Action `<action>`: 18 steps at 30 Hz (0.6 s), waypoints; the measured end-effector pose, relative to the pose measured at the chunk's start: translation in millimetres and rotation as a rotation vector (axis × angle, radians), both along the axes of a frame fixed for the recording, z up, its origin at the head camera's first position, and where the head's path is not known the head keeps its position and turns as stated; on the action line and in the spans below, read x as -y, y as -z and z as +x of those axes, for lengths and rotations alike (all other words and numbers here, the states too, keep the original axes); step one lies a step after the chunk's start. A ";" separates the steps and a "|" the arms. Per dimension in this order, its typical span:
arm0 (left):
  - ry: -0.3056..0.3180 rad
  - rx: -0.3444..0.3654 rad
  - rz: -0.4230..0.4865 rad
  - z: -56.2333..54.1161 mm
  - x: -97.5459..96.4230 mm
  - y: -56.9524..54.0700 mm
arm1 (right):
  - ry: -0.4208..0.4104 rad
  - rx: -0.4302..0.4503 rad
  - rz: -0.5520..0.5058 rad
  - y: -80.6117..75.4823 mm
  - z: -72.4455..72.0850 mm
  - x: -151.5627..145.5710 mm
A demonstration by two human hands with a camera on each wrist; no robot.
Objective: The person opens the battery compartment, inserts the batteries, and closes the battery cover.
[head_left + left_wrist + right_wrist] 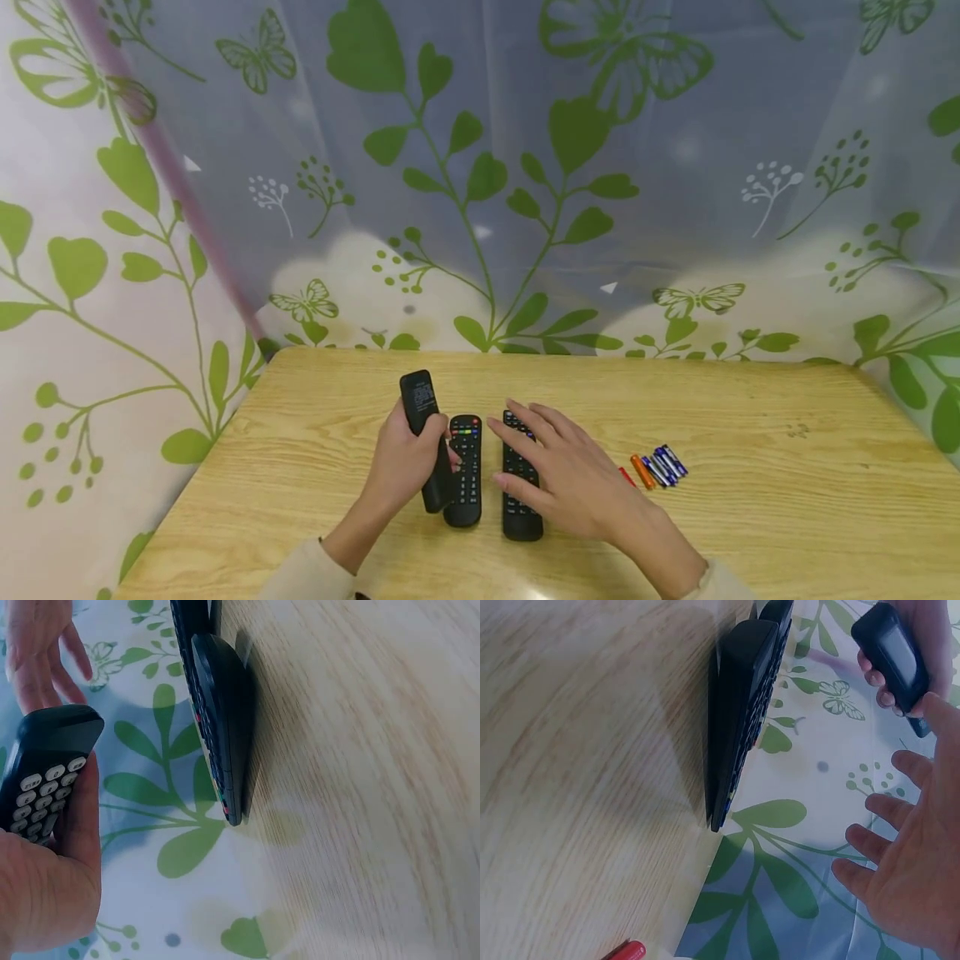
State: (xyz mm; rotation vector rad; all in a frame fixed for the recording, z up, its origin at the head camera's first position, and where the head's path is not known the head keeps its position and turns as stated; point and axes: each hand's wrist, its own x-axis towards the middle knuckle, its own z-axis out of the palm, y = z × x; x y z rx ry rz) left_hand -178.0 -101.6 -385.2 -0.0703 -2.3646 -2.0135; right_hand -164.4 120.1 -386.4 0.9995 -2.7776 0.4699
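Observation:
A black remote control (420, 404) is held up in my left hand (405, 454), its back with small printed text facing the head camera. The left wrist view shows the pale number buttons on the front of that remote (51, 787). Directly right of it, a second black remote (467, 475) lies on the table, buttons up, partly covered by the held one. My right hand (573, 475) hovers with spread fingers over a third black remote (522, 521), hiding part of its buttons. In the right wrist view, the fingers of this hand (907, 862) hold nothing.
Right of my right hand, several batteries lie in a row: a red one (627, 477), an orange one (642, 472) and blue-and-silver ones (666, 465). Everything rests on a light wooden table (300, 433). Behind it hangs a cloth (480, 250) printed with leaves and butterflies.

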 end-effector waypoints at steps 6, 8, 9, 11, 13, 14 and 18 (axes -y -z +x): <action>0.004 0.005 0.024 -2.4 -3.0 -0.3 | -0.012 0.024 0.014 1.5 2.0 2.1; 0.006 0.004 0.042 -2.9 -4.1 -1.2 | -0.016 0.023 0.013 2.4 2.7 2.1; 0.009 0.002 0.055 -2.9 -4.4 -1.8 | -0.019 0.020 0.010 3.0 3.0 2.0; 0.008 -0.007 0.074 -3.1 -4.9 -2.1 | -0.025 0.015 0.004 3.8 3.9 2.1; 0.008 -0.016 0.090 -3.0 -5.0 -2.2 | -0.028 0.014 0.001 4.6 4.5 2.3; 0.007 -0.023 0.098 -2.6 -5.1 -2.6 | -0.032 0.010 -0.001 4.8 5.1 2.4; 0.000 -0.049 0.110 -1.5 -5.1 -3.6 | -0.045 -0.008 -0.006 5.4 6.9 3.1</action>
